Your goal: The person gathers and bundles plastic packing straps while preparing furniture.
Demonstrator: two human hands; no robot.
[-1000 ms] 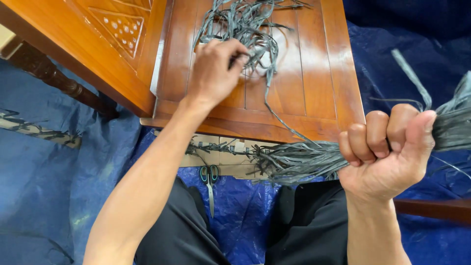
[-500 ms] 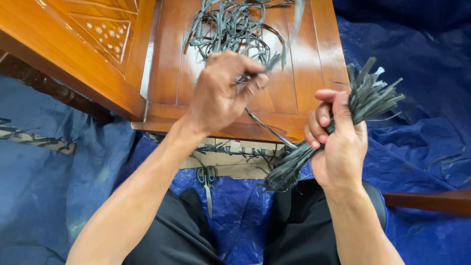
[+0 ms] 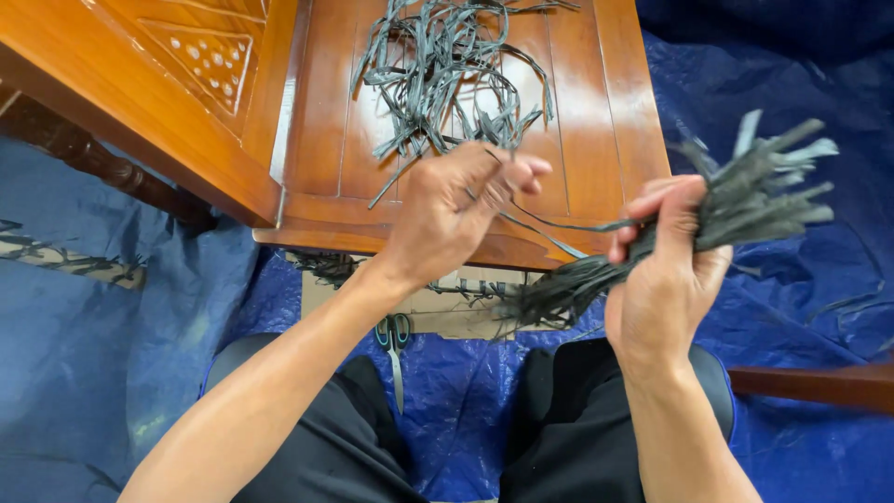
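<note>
1. My right hand (image 3: 666, 279) is closed around a thick bundle of dark grey-green strips (image 3: 745, 200); the fist grips it near the middle, so cut ends fan out above the thumb and the other end droops toward my lap.
2. My left hand (image 3: 456, 210) is pinched shut on a single strip (image 3: 559, 225), which runs from its fingertips across to the bundle, held over the near edge of the tabletop (image 3: 596, 121).
3. Handling, as I judge it: the strips look light, thin and limp, curling freely, so they will sag and tangle rather than hold a line. The bundle seems best held at mid-length, as now, where a firm fist keeps the strands from sliding out; a lone strip wants a fingertip pinch near its end.
4. A loose tangled pile of strips (image 3: 447, 74) lies on the wooden tabletop just beyond my left hand.
5. Edges: the tabletop's front rim sits right under my left hand, and a carved wooden panel (image 3: 177, 84) rises at the left, limiting sideways reach there.
6. Open room: to the right, above the blue tarp (image 3: 792, 391), space looks free. Green-handled scissors (image 3: 396, 340) lie on the tarp between my knees, beside a flat piece of cardboard (image 3: 447, 312).
</note>
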